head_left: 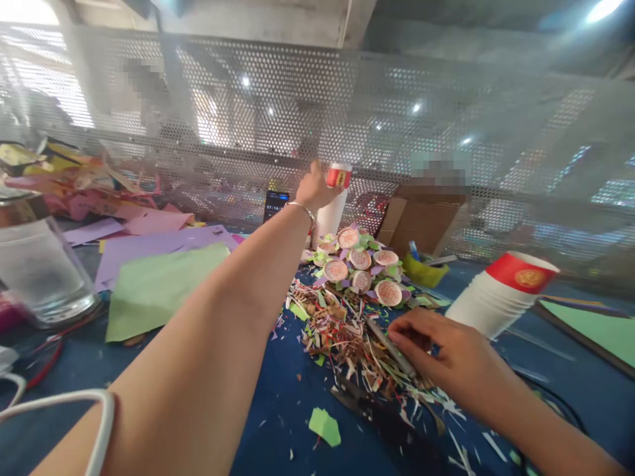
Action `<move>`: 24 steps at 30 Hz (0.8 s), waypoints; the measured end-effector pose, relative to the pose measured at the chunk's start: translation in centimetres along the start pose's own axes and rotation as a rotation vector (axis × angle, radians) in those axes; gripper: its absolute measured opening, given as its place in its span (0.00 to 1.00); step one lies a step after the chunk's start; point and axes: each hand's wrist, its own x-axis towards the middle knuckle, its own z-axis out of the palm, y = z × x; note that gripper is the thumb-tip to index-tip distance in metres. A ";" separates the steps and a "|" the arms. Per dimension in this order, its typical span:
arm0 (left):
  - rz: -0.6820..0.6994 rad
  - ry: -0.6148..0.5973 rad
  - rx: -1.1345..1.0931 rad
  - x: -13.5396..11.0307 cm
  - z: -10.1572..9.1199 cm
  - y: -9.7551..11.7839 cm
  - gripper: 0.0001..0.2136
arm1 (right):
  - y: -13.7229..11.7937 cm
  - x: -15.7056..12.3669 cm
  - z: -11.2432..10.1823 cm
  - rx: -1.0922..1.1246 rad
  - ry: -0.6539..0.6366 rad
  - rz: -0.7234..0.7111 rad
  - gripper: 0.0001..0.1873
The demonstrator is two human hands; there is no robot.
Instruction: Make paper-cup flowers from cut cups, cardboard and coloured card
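Tangled paper-shred heap (333, 332) | left hand (317, 190) outstretched beyond heap, at red-banded white paper-cup stack (331, 215) | right hand (441, 340) curled by grey rod (391, 347) on heap | both grips: can't tell

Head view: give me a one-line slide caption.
Left hand at a red-and-white paper cup, right hand by paper scraps and a cup stack.

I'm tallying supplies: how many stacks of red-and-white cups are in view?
2: one back stack, by the left hand; one right-side stack, near the right hand. Others may be hidden.
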 end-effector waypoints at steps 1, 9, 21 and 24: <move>-0.012 -0.013 -0.020 0.7 0.4 0.5 0.34 | 0.1 0.0 0.0 0.005 0.002 0.006 0.16; -0.061 -0.105 -0.107 2.7 3.5 0.4 0.36 | 0.2 -0.2 -0.5 0.024 0.007 0.049 0.17; -0.016 -0.026 -0.093 2.9 2.8 -0.6 0.32 | 0.5 -0.5 -0.3 0.039 -0.025 0.023 0.17; 0.005 -0.005 -0.086 3.1 2.8 -0.7 0.31 | 0.5 -0.4 -0.4 0.032 -0.031 0.030 0.18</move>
